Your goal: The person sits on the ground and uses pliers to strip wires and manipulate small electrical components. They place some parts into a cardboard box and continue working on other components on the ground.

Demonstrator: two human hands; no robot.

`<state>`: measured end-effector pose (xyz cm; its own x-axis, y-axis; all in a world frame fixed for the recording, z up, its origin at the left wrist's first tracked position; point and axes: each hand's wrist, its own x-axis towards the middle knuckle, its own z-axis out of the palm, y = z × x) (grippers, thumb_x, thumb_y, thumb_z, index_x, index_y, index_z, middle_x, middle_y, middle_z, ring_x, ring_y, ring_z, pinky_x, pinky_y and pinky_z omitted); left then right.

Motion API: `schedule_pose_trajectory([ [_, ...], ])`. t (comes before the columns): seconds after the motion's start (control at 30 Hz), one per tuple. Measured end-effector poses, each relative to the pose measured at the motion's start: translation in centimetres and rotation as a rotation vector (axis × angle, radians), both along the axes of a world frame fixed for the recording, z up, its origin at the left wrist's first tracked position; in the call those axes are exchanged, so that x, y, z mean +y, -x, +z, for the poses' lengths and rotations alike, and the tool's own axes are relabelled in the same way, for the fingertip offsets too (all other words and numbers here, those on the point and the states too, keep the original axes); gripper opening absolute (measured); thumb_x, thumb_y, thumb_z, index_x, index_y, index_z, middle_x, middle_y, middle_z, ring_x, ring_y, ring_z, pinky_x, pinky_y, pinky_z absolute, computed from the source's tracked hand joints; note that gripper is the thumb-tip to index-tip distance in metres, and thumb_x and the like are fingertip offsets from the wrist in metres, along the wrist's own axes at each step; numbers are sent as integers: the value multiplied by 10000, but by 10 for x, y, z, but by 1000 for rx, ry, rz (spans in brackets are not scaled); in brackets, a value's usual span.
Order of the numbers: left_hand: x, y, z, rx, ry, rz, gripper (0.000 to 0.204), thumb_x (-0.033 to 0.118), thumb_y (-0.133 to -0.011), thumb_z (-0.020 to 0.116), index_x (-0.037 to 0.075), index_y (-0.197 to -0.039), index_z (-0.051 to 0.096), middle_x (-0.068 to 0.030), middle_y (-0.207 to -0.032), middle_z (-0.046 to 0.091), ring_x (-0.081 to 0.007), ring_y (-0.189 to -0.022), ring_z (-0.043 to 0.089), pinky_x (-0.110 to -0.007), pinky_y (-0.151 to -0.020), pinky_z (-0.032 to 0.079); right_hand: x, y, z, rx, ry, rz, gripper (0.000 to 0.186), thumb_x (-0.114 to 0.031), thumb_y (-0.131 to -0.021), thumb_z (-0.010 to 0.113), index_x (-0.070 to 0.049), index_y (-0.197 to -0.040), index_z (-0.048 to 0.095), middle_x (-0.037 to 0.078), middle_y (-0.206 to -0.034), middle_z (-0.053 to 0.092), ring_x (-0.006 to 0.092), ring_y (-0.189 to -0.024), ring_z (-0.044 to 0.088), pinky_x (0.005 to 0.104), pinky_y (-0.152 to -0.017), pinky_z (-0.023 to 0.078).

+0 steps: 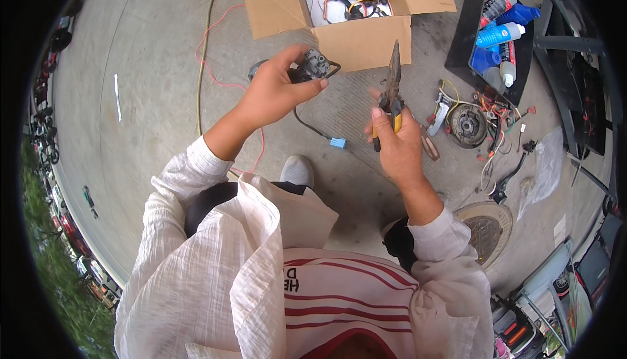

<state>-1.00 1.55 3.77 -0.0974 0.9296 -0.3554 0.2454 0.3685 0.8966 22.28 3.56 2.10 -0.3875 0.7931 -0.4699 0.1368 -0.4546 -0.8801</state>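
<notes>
My left hand [277,91] is closed around a dark grey plastic switch housing [316,64], whose moulded inner side faces up. A black cable hangs from it and ends in a light blue connector plug [337,143]. To the right, my right hand [400,153] grips long-nose pliers [394,75] with yellow and black handles, their jaws pointing away from me. The pliers are apart from the housing. Past both hands stands an open cardboard box [359,42] with wires and dark parts inside.
A black bin [465,55] of bottles stands at the far right beside a black metal frame [568,45]. Nearer lie a round hub-like part [467,125], tangled wires, a plastic bag [543,169] and a manhole cover [486,231]. A yellowish hose [201,75] and pink cord cross the left.
</notes>
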Motion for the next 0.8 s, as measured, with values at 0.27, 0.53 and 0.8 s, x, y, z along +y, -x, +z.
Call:
schedule_pose_trajectory([
  [0.27, 0, -6, -7, 290, -50, 28, 451, 86, -796, 739, 8, -1198, 551, -38, -888, 651, -81, -762, 587, -242, -670, 499, -2, -3, -9, -53, -107, 76, 286, -156, -925, 611, 25, -1144, 575, 18, -775, 573, 82, -695, 502, 257, -621, 439],
  [0.53, 0, -6, -13, 400, -127, 18, 437, 73, -775, 746, 26, -1177, 580, -47, -917, 664, -101, -830, 616, -266, -752, 510, -5, -1, -14, -43, -113, 49, 192, -170, -922, 617, 8, -927, 545, 29, -760, 576, 83, -660, 524, 268, -580, 453],
  [0.8, -1, -5, -12, -3, 32, 20, 670, 77, -752, 764, 1, -1329, 432, -102, -1035, 625, -171, -895, 624, -295, -793, 512, -3, -4, -13, -13, -9, 175, 266, -257, -956, 579, -10, -865, 615, 32, -755, 622, 72, -635, 550, 221, -541, 435],
])
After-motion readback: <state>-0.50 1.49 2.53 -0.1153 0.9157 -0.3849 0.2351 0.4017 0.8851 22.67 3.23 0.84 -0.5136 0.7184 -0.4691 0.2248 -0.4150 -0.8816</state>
